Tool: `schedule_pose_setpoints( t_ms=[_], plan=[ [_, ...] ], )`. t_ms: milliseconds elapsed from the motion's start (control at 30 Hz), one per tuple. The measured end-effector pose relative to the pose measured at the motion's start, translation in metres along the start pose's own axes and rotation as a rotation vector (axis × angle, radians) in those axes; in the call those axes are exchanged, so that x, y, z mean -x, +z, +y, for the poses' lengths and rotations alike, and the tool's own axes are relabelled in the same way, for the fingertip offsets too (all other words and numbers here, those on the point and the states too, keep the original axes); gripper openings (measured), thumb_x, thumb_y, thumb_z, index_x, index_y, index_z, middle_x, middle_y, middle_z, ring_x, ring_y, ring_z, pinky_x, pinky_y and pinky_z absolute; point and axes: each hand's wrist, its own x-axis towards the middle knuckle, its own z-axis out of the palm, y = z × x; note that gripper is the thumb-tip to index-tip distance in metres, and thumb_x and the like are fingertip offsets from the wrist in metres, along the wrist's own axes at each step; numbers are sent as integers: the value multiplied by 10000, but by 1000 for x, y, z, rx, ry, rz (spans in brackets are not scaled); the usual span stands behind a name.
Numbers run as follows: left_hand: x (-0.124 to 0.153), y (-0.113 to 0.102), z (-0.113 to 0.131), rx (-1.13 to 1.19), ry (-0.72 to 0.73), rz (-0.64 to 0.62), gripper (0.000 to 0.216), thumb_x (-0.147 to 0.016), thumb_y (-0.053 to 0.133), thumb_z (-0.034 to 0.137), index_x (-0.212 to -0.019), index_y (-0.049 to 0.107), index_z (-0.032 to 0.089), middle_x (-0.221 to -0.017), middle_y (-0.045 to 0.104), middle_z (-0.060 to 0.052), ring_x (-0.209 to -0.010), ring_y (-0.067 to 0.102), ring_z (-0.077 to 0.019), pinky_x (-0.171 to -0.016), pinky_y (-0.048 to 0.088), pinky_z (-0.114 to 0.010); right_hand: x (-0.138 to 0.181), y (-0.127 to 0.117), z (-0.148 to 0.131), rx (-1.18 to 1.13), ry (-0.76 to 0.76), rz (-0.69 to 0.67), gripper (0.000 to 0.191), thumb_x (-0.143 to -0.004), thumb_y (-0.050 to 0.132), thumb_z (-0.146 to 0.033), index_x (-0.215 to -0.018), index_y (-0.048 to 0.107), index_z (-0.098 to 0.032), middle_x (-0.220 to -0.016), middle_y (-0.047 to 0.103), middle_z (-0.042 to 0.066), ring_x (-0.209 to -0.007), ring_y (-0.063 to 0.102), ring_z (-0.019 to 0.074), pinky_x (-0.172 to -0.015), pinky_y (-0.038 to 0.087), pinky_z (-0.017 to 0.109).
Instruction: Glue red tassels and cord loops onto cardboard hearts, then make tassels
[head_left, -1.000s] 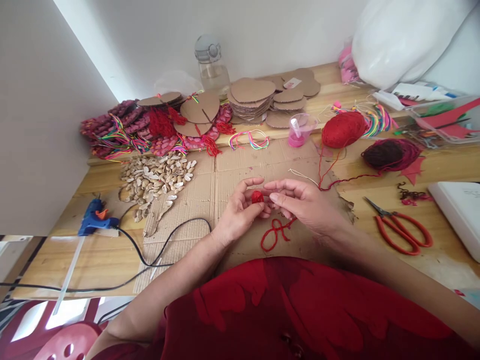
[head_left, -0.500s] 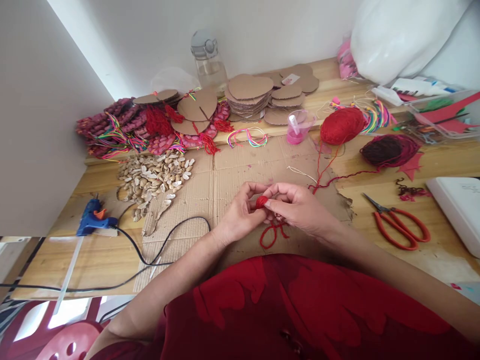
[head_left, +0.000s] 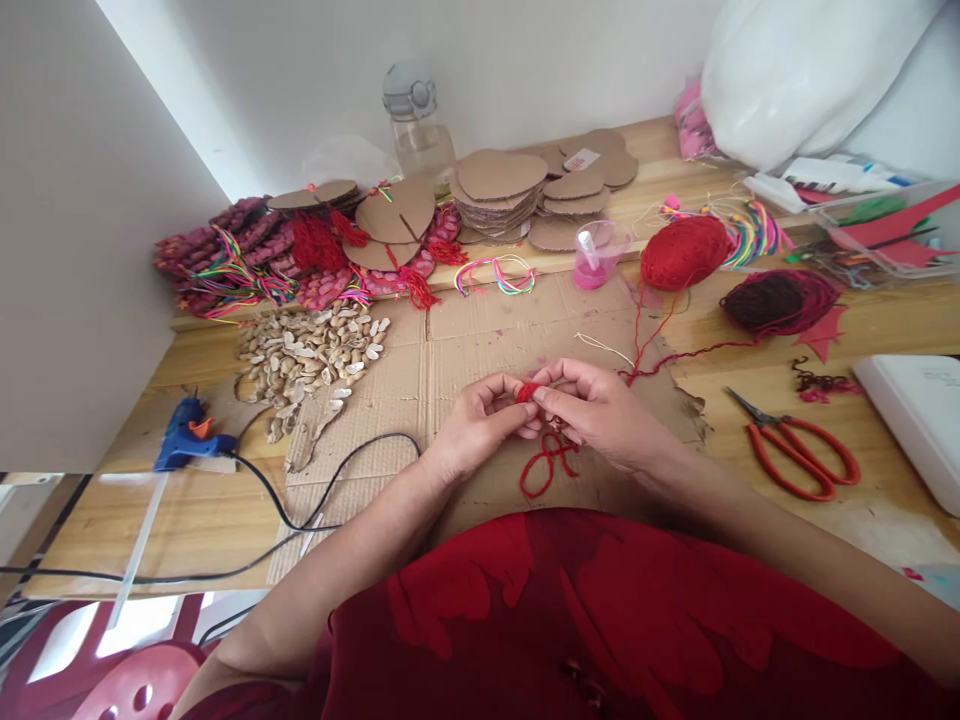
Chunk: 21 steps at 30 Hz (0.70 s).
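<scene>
My left hand (head_left: 477, 424) and my right hand (head_left: 598, 410) meet over a cardboard sheet (head_left: 465, 350), and both pinch a small red yarn bundle (head_left: 526, 392) between their fingertips. A loose loop of red yarn (head_left: 547, 463) hangs and lies on the cardboard just below my hands. A strand of red yarn runs from near my right hand back to the red yarn ball (head_left: 682, 252) at the right rear.
Red-handled scissors (head_left: 795, 455) lie right of my hands. A dark maroon yarn skein (head_left: 780, 300), a pile of pale shells (head_left: 307, 360), a blue glue gun (head_left: 184, 435) with its black cord, stacked cardboard hearts (head_left: 499, 190), a water bottle (head_left: 416, 120) and a pink cup (head_left: 596, 255) surround the work area.
My fingers have closed tighter over the small red bundle, which now sits a little higher and is more covered. The hands stay in the same spot.
</scene>
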Motion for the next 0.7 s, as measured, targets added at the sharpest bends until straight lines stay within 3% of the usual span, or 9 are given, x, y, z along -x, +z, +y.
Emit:
schedule_pose_setpoints(
  t_ms=[200, 433, 567, 700],
  plan=[
    [-2, -1, -2, 56, 4, 80, 278, -795, 778, 376, -894, 731, 120, -829, 717, -64, -732, 654, -127, -704, 528, -255, -1, -4, 3, -26, -21, 44, 180, -879, 658, -369, -914, 581, -210, -553, 528, -81, -401, 403, 66, -384, 300, 205],
    [2, 4, 2, -345, 235, 169, 194, -849, 734, 356, -850, 746, 163, -880, 699, -58, -776, 619, -146, -743, 500, -285, -4, -4, 3, -215, -21, 141, 238, -827, 719, -398, -865, 587, -204, -655, 586, -51, -479, 512, 78, -439, 385, 222],
    [1, 4, 1, -507, 423, 272, 101, -845, 746, 293, -863, 758, 194, -930, 707, -63, -900, 639, -180, -826, 504, -313, -5, -5, 3, -327, 30, 145, 265, -817, 737, -408, -886, 574, -211, -780, 661, -4, -621, 622, 121, -573, 499, 268],
    [2, 5, 0, -637, 508, 273, 103, -834, 766, 268, -913, 765, 201, -970, 707, -82, -948, 647, -202, -859, 519, -344, -5, -6, 5, -396, 29, 134, 257, -829, 733, -399, -913, 570, -218, -837, 684, 14, -740, 669, 149, -702, 551, 312]
  ],
)
